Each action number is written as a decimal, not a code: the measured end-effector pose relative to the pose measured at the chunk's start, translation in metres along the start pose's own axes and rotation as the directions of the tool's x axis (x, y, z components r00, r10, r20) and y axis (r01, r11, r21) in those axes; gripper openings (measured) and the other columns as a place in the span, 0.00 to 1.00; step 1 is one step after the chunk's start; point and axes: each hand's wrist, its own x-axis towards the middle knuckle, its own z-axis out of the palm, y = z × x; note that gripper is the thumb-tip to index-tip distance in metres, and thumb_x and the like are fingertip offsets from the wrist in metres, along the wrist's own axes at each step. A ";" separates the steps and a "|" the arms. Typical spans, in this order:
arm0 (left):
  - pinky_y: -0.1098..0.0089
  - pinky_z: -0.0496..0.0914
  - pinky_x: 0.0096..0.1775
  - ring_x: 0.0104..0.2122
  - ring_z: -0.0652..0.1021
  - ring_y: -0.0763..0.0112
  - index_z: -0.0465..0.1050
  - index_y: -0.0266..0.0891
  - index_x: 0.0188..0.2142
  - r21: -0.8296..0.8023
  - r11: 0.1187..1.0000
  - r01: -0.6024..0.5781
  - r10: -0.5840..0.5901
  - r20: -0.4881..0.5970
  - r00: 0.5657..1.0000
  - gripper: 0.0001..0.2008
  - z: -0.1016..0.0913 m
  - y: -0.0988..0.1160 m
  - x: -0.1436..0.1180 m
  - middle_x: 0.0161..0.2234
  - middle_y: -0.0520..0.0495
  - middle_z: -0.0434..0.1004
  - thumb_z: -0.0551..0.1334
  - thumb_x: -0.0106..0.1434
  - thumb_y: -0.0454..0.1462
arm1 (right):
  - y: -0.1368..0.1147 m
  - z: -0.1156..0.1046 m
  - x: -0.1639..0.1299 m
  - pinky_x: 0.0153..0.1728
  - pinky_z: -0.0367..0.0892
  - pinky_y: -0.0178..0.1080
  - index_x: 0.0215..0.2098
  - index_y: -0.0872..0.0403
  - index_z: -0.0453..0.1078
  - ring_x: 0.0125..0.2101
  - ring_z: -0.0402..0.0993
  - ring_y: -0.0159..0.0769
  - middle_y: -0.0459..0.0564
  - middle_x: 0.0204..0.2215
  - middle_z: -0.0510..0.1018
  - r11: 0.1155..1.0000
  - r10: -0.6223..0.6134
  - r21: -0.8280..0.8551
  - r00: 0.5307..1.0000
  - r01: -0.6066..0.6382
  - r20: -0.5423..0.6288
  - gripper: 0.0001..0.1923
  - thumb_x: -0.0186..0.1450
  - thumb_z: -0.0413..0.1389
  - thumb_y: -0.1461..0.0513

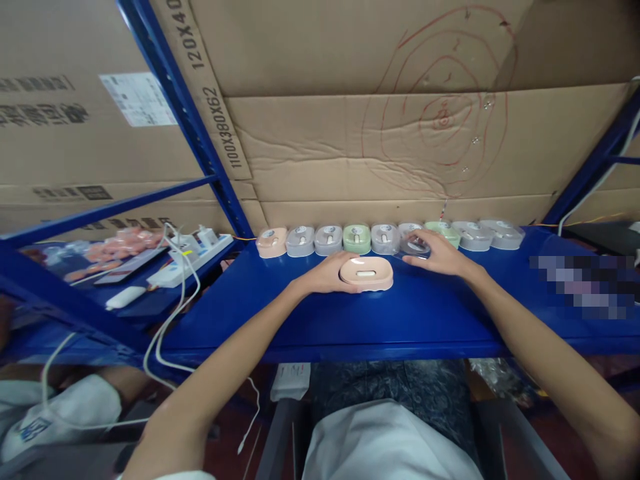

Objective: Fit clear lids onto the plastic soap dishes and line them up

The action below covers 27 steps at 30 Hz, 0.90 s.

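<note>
The left hand (327, 273) closes its grip on the left end of a pink oval case (367, 273) lying flat on the blue shelf (350, 320), so the case extends rightward from that grip, its long axis running left to right. The right hand (440, 253) rests, fingers curled, on a clear-wrapped case (414, 245) in the row of cases (329, 239) just behind; whether it actually grips is unclear. The pink case lies nearer the left hand, just forward-left of the right.
</note>
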 end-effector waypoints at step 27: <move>0.40 0.64 0.68 0.68 0.71 0.39 0.63 0.44 0.71 -0.254 0.967 -0.028 -0.010 -0.147 0.989 0.56 0.036 0.001 0.009 0.69 0.33 0.70 0.82 0.49 0.56 | -0.056 0.055 0.003 0.62 0.73 0.61 0.66 0.43 0.75 0.61 0.75 0.55 0.59 0.60 0.76 0.940 -0.289 0.183 0.957 0.288 -0.022 0.29 0.70 0.65 0.44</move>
